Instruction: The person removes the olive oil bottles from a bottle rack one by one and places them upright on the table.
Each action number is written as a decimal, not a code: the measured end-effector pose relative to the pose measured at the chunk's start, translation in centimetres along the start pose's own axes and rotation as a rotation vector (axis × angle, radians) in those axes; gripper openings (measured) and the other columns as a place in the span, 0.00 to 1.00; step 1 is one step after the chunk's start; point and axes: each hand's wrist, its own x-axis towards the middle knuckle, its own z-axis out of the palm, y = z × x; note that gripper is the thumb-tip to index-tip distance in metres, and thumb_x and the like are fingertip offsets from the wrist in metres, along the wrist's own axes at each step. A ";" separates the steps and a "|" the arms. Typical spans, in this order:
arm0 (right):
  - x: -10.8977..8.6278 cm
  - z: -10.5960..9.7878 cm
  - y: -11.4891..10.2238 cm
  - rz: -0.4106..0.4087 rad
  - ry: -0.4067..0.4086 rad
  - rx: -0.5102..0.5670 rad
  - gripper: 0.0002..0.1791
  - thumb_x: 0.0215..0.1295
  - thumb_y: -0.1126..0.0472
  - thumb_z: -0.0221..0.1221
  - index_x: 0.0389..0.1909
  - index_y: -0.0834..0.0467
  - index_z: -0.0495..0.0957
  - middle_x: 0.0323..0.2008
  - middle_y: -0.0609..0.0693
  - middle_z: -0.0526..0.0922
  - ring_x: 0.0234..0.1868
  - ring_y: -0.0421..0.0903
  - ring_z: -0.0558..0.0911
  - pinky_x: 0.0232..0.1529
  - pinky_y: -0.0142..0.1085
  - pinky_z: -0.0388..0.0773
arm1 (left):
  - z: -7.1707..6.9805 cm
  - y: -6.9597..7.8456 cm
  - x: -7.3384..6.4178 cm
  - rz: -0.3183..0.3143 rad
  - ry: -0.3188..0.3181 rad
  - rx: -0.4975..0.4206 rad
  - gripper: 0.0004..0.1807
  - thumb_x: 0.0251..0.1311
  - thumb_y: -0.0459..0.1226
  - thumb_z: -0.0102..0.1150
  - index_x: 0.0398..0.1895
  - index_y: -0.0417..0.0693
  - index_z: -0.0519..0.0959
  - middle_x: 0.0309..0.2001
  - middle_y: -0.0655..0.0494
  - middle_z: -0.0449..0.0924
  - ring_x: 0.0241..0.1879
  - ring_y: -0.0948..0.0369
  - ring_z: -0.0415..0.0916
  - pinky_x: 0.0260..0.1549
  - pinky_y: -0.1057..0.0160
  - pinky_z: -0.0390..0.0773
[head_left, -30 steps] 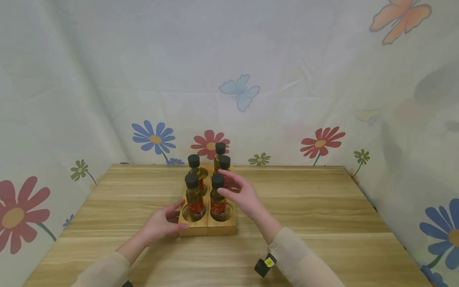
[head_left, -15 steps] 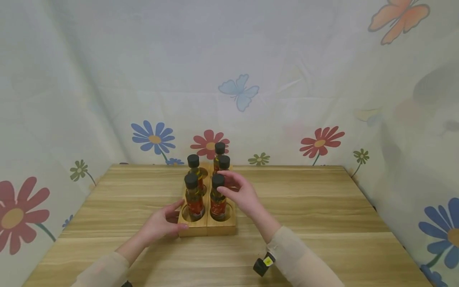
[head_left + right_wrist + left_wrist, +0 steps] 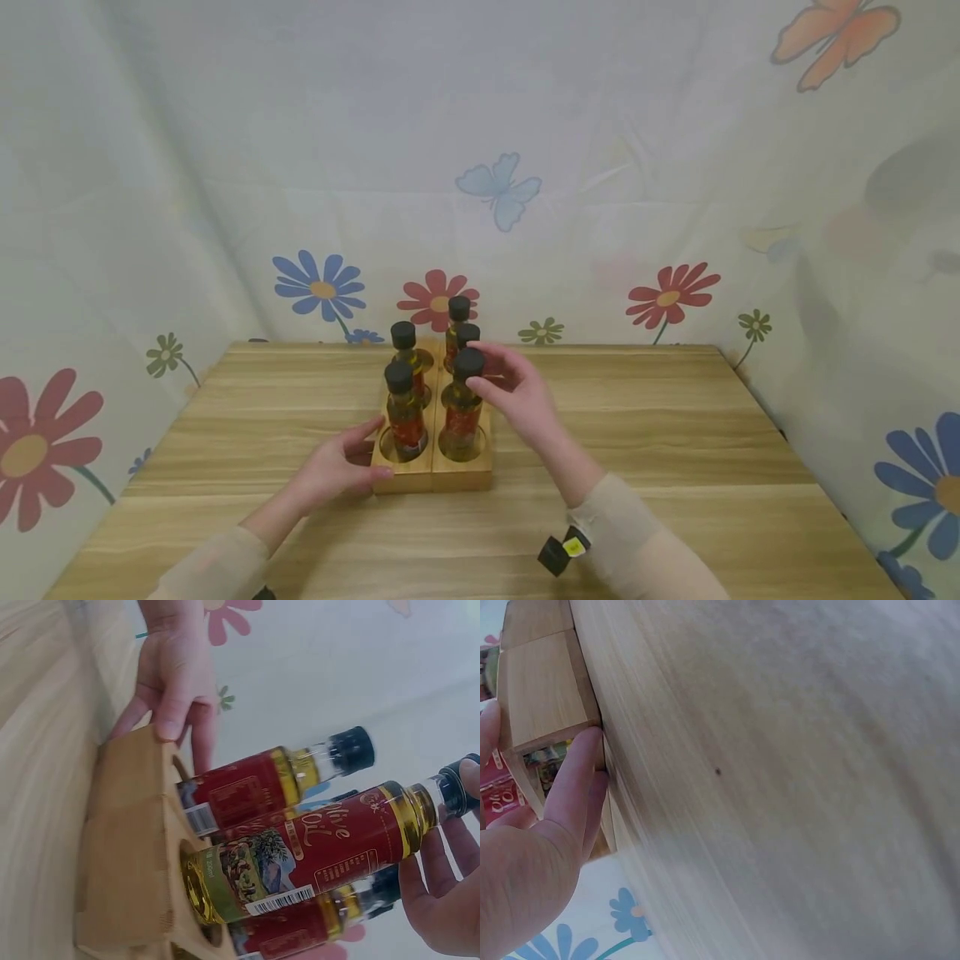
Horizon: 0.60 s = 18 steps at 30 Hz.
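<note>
My right hand [image 3: 528, 404] pinches the black cap of an olive oil bottle [image 3: 461, 412] at the front right of a wooden bottle rack [image 3: 405, 482]. In the right wrist view this bottle [image 3: 319, 847] shows a red label and golden oil, and it leans, its base at the round hole's rim. My left hand [image 3: 337, 468] grips the rack's left front corner, thumb on the front face and fingers along the side. A second olive oil bottle [image 3: 407, 421] stands in the front left hole.
Behind these two, another bottle [image 3: 403, 337] stands on the left side, and two more, a nearer bottle [image 3: 468, 333] and a far bottle [image 3: 459, 310], stand on the right. The rack rests on a wooden table [image 3: 637, 433]. A flower-print cloth [image 3: 585, 233] hangs behind the table.
The bottle in my right hand has risen slightly and shifted right, its base lifting within the front right hole. My left hand has stayed on the rack.
</note>
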 end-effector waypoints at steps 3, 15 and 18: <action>0.1 -0.6 -1.1 -0.023 0.014 0.009 0.23 0.64 0.70 0.64 0.61 0.62 0.76 0.46 0.58 0.82 0.48 0.50 0.80 0.53 0.43 0.79 | 0.0 -0.1 0.0 -0.001 -0.001 -0.001 0.51 0.51 0.36 0.77 0.75 0.38 0.58 0.60 0.27 0.72 0.58 0.39 0.74 0.36 0.55 0.85; 0.4 -4.3 -3.3 -0.071 0.137 -0.028 0.23 0.64 0.71 0.63 0.61 0.64 0.75 0.40 0.48 0.82 0.44 0.45 0.80 0.53 0.41 0.78 | 0.1 0.0 0.0 -0.015 0.006 0.006 0.51 0.50 0.36 0.77 0.76 0.39 0.58 0.60 0.27 0.72 0.56 0.40 0.75 0.35 0.55 0.85; 0.2 -5.5 -3.2 -0.063 0.166 -0.050 0.24 0.64 0.70 0.63 0.61 0.63 0.75 0.40 0.45 0.82 0.44 0.44 0.80 0.53 0.39 0.77 | 0.1 0.1 0.0 -0.020 0.006 0.002 0.51 0.50 0.36 0.77 0.76 0.39 0.58 0.60 0.27 0.72 0.56 0.40 0.76 0.34 0.54 0.85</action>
